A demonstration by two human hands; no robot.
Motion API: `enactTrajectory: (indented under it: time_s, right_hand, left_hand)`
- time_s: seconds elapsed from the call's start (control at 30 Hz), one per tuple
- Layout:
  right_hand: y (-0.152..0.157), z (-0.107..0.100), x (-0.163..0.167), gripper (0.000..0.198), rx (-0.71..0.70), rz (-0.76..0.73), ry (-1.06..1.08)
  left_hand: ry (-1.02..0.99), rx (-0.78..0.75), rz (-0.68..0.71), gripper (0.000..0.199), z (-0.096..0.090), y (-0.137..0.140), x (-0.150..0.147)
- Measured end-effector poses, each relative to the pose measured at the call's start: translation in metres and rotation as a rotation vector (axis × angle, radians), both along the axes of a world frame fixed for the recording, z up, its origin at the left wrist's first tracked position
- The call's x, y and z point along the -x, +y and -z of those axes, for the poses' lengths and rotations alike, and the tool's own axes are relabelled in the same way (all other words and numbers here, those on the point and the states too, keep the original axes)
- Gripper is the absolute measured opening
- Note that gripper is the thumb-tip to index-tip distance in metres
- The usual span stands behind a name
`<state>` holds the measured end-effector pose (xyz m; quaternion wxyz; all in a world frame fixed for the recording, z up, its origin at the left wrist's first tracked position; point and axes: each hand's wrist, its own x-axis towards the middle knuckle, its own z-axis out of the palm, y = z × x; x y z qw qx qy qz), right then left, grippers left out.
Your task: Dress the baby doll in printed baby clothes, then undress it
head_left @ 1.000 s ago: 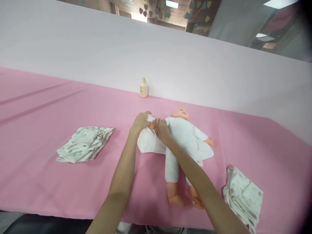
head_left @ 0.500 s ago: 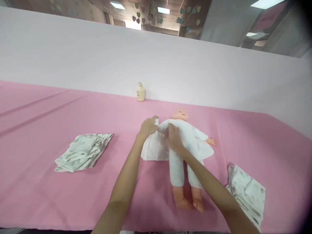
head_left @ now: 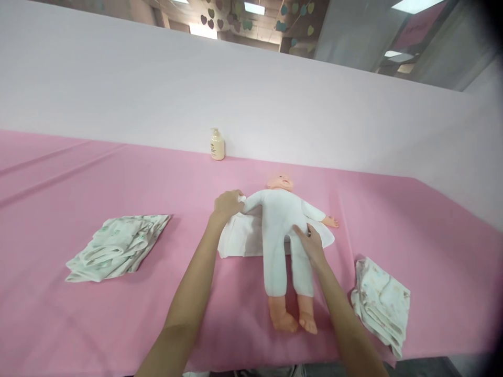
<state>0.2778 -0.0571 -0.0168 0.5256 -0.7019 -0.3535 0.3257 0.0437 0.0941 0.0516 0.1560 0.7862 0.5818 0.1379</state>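
The doll (head_left: 277,214) lay face up on the pink sheet (head_left: 176,180), its head (head_left: 280,182) toward the wall and its bare feet (head_left: 307,317) toward the person. Its body, arms and legs were white and soft-looking. A white garment (head_left: 238,236) was spread beneath it, showing on both sides of the body. On the person's right, the doll's arm stretched outward, its small bare hand (head_left: 330,221) showing past the white.

The person's two hands were apart, both at the doll. The left hand (head_left: 229,203) was closed on a bit of white cloth at the end of the doll's other arm; whether it also held the doll's fingers could not be told. The right hand (head_left: 309,241) lay over the doll's hip on the person's right, thumb on the front and set apart from the forefinger; whether it gripped or only rested could not be told.

Well to the left of the doll lay a folded cloth with green marks (head_left: 118,247), loosely stacked. To the right, near the front edge, lay a folded cloth with a faint print (head_left: 382,306). A cream pump bottle (head_left: 217,145) stood upright at the back of the sheet, just beside the white wall (head_left: 236,94). Above the wall, heart shapes (head_left: 247,24) and a bright ceiling light (head_left: 254,8) showed.
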Motion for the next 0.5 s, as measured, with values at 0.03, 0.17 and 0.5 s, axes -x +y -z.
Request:
enactTrajectory:
  time_s: [0.03,0.17,0.5]
  right_hand:
    - [-0.002,-0.003,0.001,0.047,0.02,-0.029,0.067]
    - [-0.007,-0.01,0.005,0.037,0.004,-0.122,0.342]
    - [-0.027,-0.024,-0.009,0.04,0.125,-0.255,0.389]
  left_hand:
    - [0.016,0.015,0.002,0.041,0.002,0.0,-0.002]
    - [0.019,0.03,0.017,0.039,0.01,0.0,-0.012]
    - [-0.087,-0.063,0.128,0.037,0.01,0.002,-0.022]
